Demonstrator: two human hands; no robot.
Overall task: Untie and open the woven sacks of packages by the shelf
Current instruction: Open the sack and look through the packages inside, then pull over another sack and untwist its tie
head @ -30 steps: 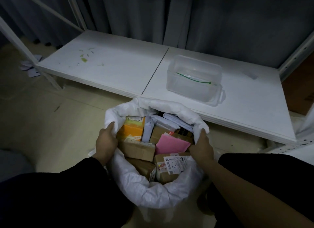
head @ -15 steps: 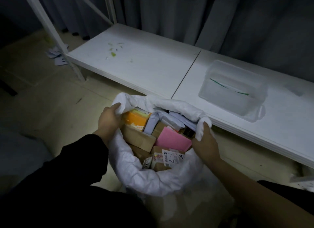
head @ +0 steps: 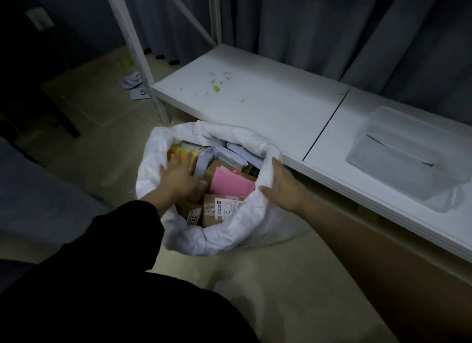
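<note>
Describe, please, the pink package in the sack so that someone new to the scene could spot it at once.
Start at the low white shelf board, then drop to the open white woven sack on the floor in front of it. Among its parcels, between the two hands, lies a flat pink package. It is the only pink item; its neighbours are brown cardboard boxes and an orange carton.

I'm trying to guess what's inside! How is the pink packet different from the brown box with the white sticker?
The pink packet is flat, thin and bright pink; the brown box is chunky cardboard. The pink packet shows no label, while the brown box has a white sticker with handwriting on it. The pink packet leans tilted among the parcels; the brown box sits nearer the person, against the sack's edge. Both are packed inside the same open white sack.
</note>
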